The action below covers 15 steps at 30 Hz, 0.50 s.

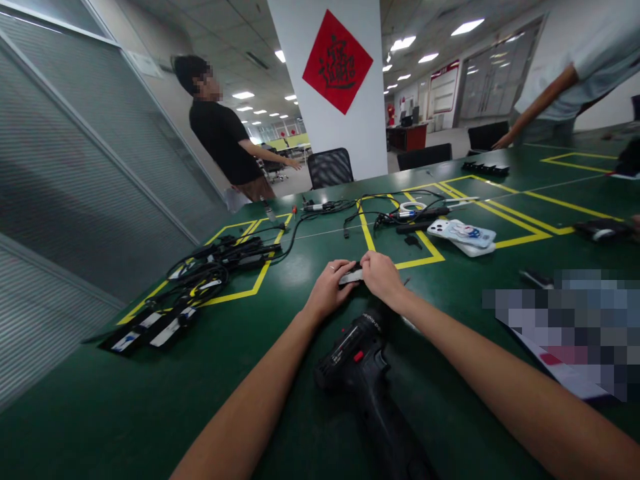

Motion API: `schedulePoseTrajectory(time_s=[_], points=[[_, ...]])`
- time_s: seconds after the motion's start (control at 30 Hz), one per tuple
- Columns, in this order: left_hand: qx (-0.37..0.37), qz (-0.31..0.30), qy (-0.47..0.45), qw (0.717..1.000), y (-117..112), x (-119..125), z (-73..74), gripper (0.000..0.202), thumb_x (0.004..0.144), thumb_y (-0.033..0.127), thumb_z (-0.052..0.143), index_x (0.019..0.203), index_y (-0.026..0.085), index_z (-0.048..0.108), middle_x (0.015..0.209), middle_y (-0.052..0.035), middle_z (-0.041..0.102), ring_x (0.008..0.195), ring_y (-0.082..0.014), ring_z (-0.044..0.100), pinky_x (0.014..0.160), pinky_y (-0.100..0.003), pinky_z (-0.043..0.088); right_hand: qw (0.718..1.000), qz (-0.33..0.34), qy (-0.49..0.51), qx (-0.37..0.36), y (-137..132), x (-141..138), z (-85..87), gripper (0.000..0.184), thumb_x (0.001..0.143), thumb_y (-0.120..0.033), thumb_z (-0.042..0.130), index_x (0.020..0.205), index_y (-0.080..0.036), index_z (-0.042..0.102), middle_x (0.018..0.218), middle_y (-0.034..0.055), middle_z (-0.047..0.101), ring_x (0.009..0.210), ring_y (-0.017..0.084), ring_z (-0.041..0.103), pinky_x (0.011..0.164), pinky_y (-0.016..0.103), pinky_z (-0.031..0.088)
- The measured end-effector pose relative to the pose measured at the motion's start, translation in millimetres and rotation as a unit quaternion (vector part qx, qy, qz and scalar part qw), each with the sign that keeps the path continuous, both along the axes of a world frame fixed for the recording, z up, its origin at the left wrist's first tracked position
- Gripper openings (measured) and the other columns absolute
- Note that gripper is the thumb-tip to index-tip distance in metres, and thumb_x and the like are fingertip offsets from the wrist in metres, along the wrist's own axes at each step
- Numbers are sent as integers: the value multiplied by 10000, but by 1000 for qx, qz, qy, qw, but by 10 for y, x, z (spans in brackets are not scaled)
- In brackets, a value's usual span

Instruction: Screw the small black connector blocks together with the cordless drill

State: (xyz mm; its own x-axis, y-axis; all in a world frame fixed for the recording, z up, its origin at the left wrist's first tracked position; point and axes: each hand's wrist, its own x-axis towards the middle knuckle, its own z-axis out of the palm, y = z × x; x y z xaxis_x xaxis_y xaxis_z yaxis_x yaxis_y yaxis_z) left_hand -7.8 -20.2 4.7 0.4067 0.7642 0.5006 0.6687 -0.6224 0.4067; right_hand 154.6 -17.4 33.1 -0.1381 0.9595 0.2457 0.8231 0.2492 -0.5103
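Both my hands meet over the green table, closed around a small black and light-grey piece whose kind I cannot make out. My left hand grips its left side, fingers bent over the top edge. At its right end my right hand pinches it, and the fingers hide much of it. A black cordless drill with a red button lies between my forearms, its chuck end pointing toward my right hand and partly covered by that wrist.
Tangled black cables with flat black pieces lie to the left. Ahead are more cables, a roll of white tape and phones. Papers, partly blurred, sit at right. One person stands beyond the table; another leans in at far right.
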Motion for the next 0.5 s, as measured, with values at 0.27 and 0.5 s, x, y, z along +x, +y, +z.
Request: schedulePoseTrajectory(time_s=[0.27,0.5], points=[[-157,55,-125,978,71,-101,-20,384,758,444,603,1008,153,603,921,-47,642,821,-187,580,758,-304,456,993,114,34,-24,75,95,-60,242,895,-292,541,1089,-151,574,1054,55,621,868,177,625,743,371,521],[-197,37,-116,973,104,-113,67,469,637,418,734,992,137,613,932,-38,652,861,-210,578,768,-288,439,993,108,53,6,-128,157,-46,294,916,-326,491,1136,-142,556,1118,52,589,942,202,607,809,383,498]])
